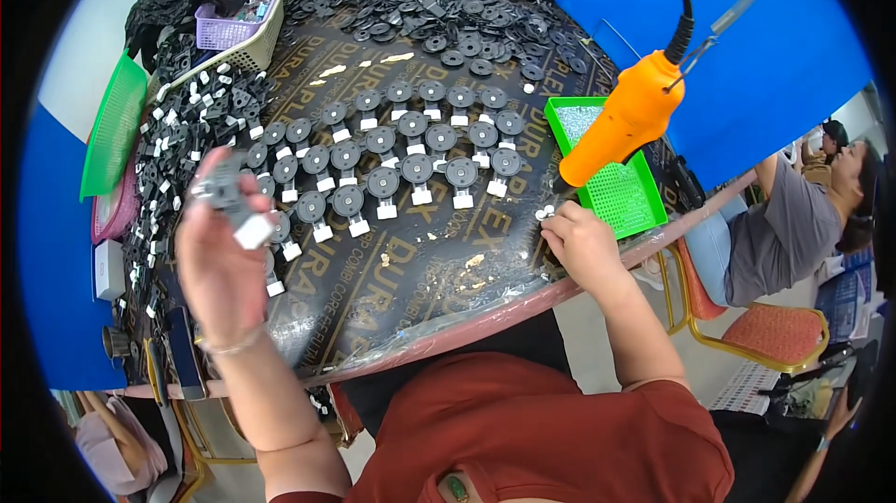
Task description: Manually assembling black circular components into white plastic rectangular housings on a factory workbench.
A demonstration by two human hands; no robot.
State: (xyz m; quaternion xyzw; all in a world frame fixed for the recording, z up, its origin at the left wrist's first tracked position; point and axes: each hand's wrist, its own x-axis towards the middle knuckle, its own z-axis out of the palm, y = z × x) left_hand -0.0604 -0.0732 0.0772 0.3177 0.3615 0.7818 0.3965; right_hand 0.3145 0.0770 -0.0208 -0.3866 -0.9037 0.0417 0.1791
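Note:
My left hand (224, 270), raised over the left of the table, is closed on a dark plastic part with a white block end (224, 188); the hand is slightly blurred. At the table's right, my right hand (586, 246) has its fingers bent together, tips down beside a few small white round pieces (545, 212). Whether a piece is between those fingertips is hidden. Between the hands stand curved rows of black round parts with white blocks (383, 183). An orange electric screwdriver (627, 111) hangs above the green tray (644, 188), near my right hand.
Loose black discs (439, 8) are heaped at the back. Dark parts with white ends (201, 111) pile up on the left, beside a purple basket (229, 34) and a green basket (112, 130). Blue panels (747, 64) flank the table. Other people sit beyond, on both sides.

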